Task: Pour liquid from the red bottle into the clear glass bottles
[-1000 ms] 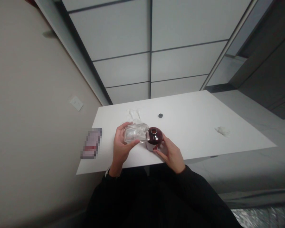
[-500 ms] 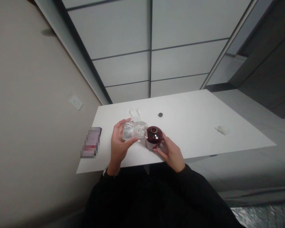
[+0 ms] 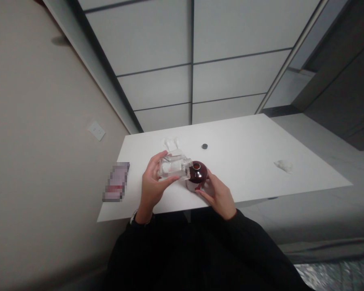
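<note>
My left hand [image 3: 155, 180] is closed around a clear glass bottle [image 3: 173, 166], tipped on its side above the table. The bottle's neck points right, at the shoulder of a dark red round bottle [image 3: 197, 173]. That red bottle stands upright with its small round mouth uncovered and a pale label low on its side. My right hand [image 3: 218, 194] grips it from the right, thumb in front. Whether any liquid runs from the clear bottle I cannot tell.
The white table [image 3: 248, 153] bears a small dark cap [image 3: 204, 146], two whitish pieces [image 3: 171, 143] behind my left hand and a crumpled clear wrapper [image 3: 283, 166] to the right. A blurred-out phone [image 3: 117, 182] lies at the left edge, by the wall.
The clear bottle has shifted slightly right and turned, its neck now closer to the red bottle's mouth. My right hand and the red bottle have stayed put.
</note>
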Demonstrator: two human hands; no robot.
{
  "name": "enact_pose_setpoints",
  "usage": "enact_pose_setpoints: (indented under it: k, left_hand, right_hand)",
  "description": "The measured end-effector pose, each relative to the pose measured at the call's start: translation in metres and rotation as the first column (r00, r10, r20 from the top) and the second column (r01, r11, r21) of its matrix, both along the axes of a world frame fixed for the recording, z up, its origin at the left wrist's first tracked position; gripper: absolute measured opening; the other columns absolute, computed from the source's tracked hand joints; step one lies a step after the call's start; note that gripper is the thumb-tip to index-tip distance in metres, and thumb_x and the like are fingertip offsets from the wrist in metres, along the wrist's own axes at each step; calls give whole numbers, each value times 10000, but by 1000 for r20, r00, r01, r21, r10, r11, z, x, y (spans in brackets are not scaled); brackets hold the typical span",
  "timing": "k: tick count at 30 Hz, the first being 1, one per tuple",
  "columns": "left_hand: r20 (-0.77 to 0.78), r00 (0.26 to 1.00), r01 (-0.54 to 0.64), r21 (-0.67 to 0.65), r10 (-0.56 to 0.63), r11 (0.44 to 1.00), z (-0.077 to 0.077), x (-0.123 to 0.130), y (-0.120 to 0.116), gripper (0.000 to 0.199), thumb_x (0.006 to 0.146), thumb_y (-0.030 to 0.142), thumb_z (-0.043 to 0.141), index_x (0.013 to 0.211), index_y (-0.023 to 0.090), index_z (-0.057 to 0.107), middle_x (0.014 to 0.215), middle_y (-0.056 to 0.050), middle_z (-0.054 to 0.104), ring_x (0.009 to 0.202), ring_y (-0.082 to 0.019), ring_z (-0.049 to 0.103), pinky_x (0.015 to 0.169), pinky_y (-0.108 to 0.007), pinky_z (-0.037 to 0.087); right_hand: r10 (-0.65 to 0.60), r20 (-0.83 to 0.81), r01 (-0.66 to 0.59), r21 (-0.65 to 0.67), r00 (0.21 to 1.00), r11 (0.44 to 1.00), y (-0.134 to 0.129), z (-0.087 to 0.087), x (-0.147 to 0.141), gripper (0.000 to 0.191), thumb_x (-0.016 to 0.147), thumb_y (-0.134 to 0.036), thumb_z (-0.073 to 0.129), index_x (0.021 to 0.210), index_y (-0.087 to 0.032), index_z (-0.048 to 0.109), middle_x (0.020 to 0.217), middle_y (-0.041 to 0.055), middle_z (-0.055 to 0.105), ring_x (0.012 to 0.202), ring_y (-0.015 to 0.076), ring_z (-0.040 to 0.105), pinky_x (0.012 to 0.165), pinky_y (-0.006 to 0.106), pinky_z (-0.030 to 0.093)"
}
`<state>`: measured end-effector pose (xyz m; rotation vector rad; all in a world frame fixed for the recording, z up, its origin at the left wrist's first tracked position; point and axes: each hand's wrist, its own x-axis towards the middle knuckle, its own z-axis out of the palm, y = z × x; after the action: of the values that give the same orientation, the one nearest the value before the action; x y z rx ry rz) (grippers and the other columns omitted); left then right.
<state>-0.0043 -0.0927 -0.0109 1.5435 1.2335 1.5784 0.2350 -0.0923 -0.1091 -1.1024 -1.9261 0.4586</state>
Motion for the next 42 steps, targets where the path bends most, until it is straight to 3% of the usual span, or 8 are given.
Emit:
enact_pose_setpoints:
  k: [4,8,14,42]
  left_hand:
    - [31,999,31,17,-32,999,3,1,0,789,663,437,986,1330,207,635,1325,-129,714,1241,-303,705,1026,-413,622]
    - [39,997,59,18,-60,998,6,0,1,790,664,410,990,1331,214,615,1362,-132,702,1284,-302,688,999,-390,634]
    - [58,996,64,15,-64,998,7,0,3,806,634,374,1004,1321,225,610,1448,-145,659,1351,-317,651,1011,-394,634]
    - [-2,997,82,-1,-82,997,21,0,4,831,636,372,1005,1350,246,599,1485,-151,636,1398,-355,615,1134,-518,557]
  right_hand:
    - [-8,3,8,-4,1000,1000,0,0,0,847,951,-467,732,1669,-284,323,1449,132,683,1239,318,723,1028,467,622]
    - [4,0,-4,-1,1000,1000,0,0,0,835,956,-463,728,1664,-282,325,1461,136,674,1267,313,710,1043,469,614]
    - [4,0,-4,26,1000,1000,0,2,1,841,955,-452,732,1669,-294,315,1465,134,674,1261,312,715,1044,476,618]
    - [14,10,-15,38,1000,999,0,4,1,864,959,-452,726,1681,-316,272,1452,123,683,1246,301,720,1026,463,623]
